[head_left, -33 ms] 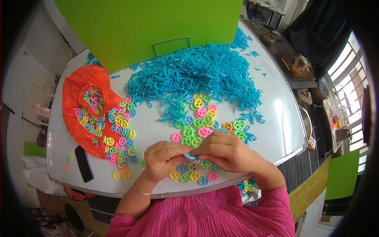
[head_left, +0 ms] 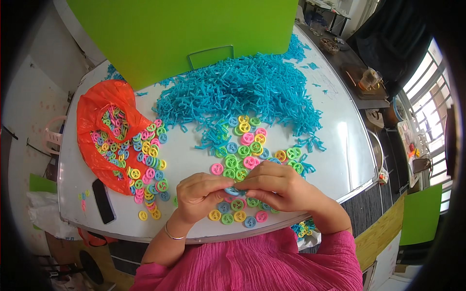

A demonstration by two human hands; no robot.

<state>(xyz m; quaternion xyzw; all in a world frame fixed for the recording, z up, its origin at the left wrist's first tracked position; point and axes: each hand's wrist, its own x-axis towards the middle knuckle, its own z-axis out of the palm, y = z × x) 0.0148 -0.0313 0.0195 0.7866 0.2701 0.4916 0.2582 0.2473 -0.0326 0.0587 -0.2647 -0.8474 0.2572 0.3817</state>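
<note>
Near the table's front edge, my left hand and my right hand meet with their fingertips closed on a small blue plastic wheel. Fingers cover part of it, and I cannot make out whether another piece is pinched with it. Loose spoked wheels in green, pink, yellow and blue lie around and beneath my hands. Beyond them spreads a big heap of small teal forked plastic pieces, some strays reaching down among the wheels.
An open red plastic bag at left spills many more wheels onto the white table. A black phone lies in front of it. A large green board with a wire handle stands behind the teal heap. A dark side table adjoins at right.
The blue wheel has tilted slightly between my fingertips. Everything else looks the same.
</note>
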